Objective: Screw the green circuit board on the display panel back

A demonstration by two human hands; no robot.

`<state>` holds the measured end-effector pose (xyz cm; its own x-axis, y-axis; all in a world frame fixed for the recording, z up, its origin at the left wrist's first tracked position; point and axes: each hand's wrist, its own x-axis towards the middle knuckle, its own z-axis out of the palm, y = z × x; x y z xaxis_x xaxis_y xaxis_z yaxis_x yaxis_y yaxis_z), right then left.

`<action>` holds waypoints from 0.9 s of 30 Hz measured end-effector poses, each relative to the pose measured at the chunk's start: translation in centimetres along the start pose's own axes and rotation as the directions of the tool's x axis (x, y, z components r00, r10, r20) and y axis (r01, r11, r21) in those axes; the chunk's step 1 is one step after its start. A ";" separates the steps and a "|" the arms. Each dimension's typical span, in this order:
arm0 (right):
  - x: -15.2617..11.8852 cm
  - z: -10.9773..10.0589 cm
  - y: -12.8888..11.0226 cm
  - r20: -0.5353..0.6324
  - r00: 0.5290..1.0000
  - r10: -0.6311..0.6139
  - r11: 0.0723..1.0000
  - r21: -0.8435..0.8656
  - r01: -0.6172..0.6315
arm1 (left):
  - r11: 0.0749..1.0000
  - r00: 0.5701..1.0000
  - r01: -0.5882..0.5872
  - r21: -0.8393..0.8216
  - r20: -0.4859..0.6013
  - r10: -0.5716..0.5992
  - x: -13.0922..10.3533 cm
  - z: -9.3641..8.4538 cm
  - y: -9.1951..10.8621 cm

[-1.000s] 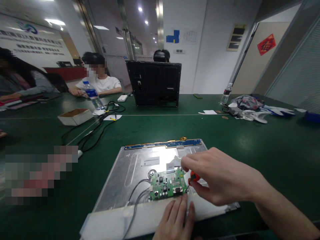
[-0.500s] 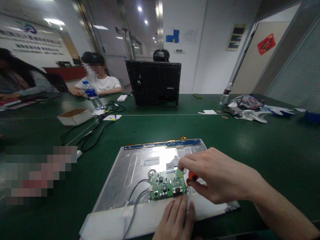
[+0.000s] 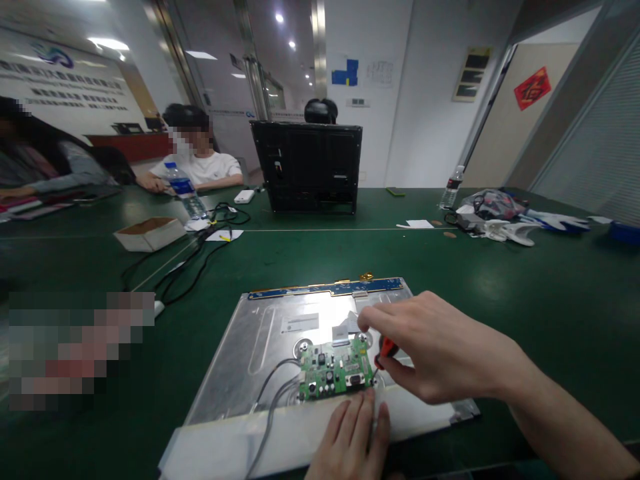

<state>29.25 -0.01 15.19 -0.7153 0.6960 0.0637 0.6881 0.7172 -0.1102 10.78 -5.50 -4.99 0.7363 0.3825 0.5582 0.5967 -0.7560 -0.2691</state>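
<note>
A green circuit board (image 3: 334, 367) lies on the back of a silvery display panel (image 3: 260, 333), with grey cables leaving its left side. My right hand (image 3: 430, 350) grips a red and black screwdriver (image 3: 387, 349), whose tip is at the board's lower right corner. My left hand (image 3: 353, 433) rests on the white strip (image 3: 240, 443) along the panel's near edge, fingertips at the board's lower edge, fingers extended. A blue narrow board (image 3: 320, 289) runs along the panel's far edge.
Behind the panel stands a black monitor housing (image 3: 310, 167). To the left are an open box (image 3: 150, 233), black cables (image 3: 200, 267) and a water bottle (image 3: 183, 187). Another bottle (image 3: 451, 188) and gloves (image 3: 510, 231) lie right. People sit across the table.
My right hand has shifted very slightly and the screwdriver handle has turned a little in its fingers. My left hand stays in place.
</note>
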 end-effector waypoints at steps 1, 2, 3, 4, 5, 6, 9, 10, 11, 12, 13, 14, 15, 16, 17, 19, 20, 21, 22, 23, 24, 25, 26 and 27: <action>0.1 0.1 0.0 -0.003 1.000 -0.005 1.000 0.010 0.005 | 1.000 1.000 0.000 0.001 0.005 0.000 0.0 0.0 0.0; 0.2 0.2 0.1 -0.004 1.000 0.007 1.000 0.007 -0.007 | 1.000 1.000 0.001 0.002 0.010 -0.001 -0.1 0.1 0.1; 0.5 0.4 0.1 -0.008 0.999 0.031 0.999 -0.006 -0.031 | 1.000 1.000 0.000 0.002 0.011 0.000 -0.1 0.1 0.1; 0.7 0.6 0.1 -0.017 0.998 0.065 0.997 -0.035 -0.066 | 1.000 1.000 -0.002 0.001 0.013 0.002 -0.1 0.2 0.1; 0.9 0.9 0.1 -0.025 0.995 0.100 0.992 -0.069 -0.102 | 1.000 1.000 -0.006 -0.002 0.013 0.006 -0.1 0.2 0.1; 1.1 1.0 0.1 -0.032 0.991 0.131 0.986 -0.103 -0.134 | 1.000 1.000 -0.009 -0.006 0.012 0.009 -0.1 0.2 0.1; 1.1 1.1 0.2 -0.023 0.989 0.145 0.979 -0.140 -0.147 | 1.000 1.000 -0.006 -0.017 0.010 0.006 0.0 0.1 0.0; 0.9 0.9 0.2 -0.014 0.993 0.120 0.985 -0.124 -0.121 | 1.000 1.000 -0.003 -0.019 0.004 0.004 0.1 0.1 0.0; 0.7 0.7 0.3 -0.006 0.996 0.085 0.991 -0.098 -0.086 | 1.000 1.000 -0.001 -0.019 -0.005 0.001 0.1 0.1 0.0; 0.5 0.6 0.3 -0.001 0.999 0.046 0.997 -0.069 -0.045 | 1.000 1.000 0.000 -0.017 -0.009 0.000 0.1 0.1 0.0; 0.3 0.4 0.4 -0.001 1.000 0.015 0.999 -0.045 -0.015 | 1.000 1.000 -0.003 -0.014 -0.012 0.002 0.1 0.1 0.0; 0.2 0.4 0.4 -0.008 1.000 0.004 0.999 -0.035 -0.004 | 1.000 1.000 -0.002 -0.009 -0.011 0.002 0.1 0.1 0.0; 0.1 0.4 0.3 -0.018 1.000 0.014 0.999 -0.042 -0.015 | 1.000 1.000 -0.003 -0.003 -0.006 0.003 0.0 0.2 0.0; 0.1 0.5 0.3 -0.028 0.999 0.040 0.997 -0.061 -0.042 | 1.000 1.000 -0.005 0.003 0.000 0.005 0.0 0.2 0.0; 0.2 0.6 0.2 -0.036 0.997 0.074 0.993 -0.089 -0.077 | 1.000 1.000 -0.009 0.007 0.005 0.009 -0.1 0.3 0.0; 0.5 0.8 0.0 -0.041 0.991 0.126 0.981 -0.146 -0.131 | 1.000 1.000 -0.016 0.010 0.005 0.016 -0.1 0.2 0.0; 0.6 0.9 -0.1 -0.036 0.991 0.133 0.977 -0.163 -0.137 | 1.000 1.000 -0.015 0.008 0.007 0.014 -0.1 0.2 0.0; 0.7 0.9 -0.1 -0.028 0.991 0.128 0.977 -0.168 -0.131 | 1.000 1.000 -0.011 0.005 0.006 0.011 -0.1 0.1 0.0; 0.7 0.8 -0.1 -0.019 0.993 0.116 0.980 -0.161 -0.117 | 1.000 1.000 -0.007 0.002 0.000 0.007 0.0 0.0 -0.1; 0.7 0.7 -0.1 -0.013 0.995 0.097 0.985 -0.142 -0.098 | 1.000 1.000 -0.004 0.000 -0.005 0.004 0.1 -0.1 -0.1; 0.5 0.5 0.0 -0.008 0.997 0.075 0.991 -0.114 -0.075 | 1.000 1.000 -0.002 0.000 -0.012 0.002 0.2 -0.1 -0.1; 0.4 0.4 0.1 -0.005 0.999 0.053 0.995 -0.086 -0.054 | 1.000 1.000 -0.003 0.000 -0.016 0.003 0.2 -0.2 -0.1; 0.2 0.3 0.2 -0.004 0.999 0.036 0.997 -0.061 -0.036 | 1.000 1.000 -0.005 0.000 -0.018 0.005 0.2 -0.2 -0.1; 0.1 0.3 0.2 -0.005 1.000 0.026 0.999 -0.045 -0.026 | 1.000 1.000 -0.005 0.001 -0.017 0.005 0.2 -0.1 0.0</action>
<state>29.31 0.21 14.91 -0.6968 0.7143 0.0657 0.7111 0.6999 -0.0674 10.86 -5.48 -4.76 0.7339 0.3695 0.5700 0.5931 -0.7576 -0.2726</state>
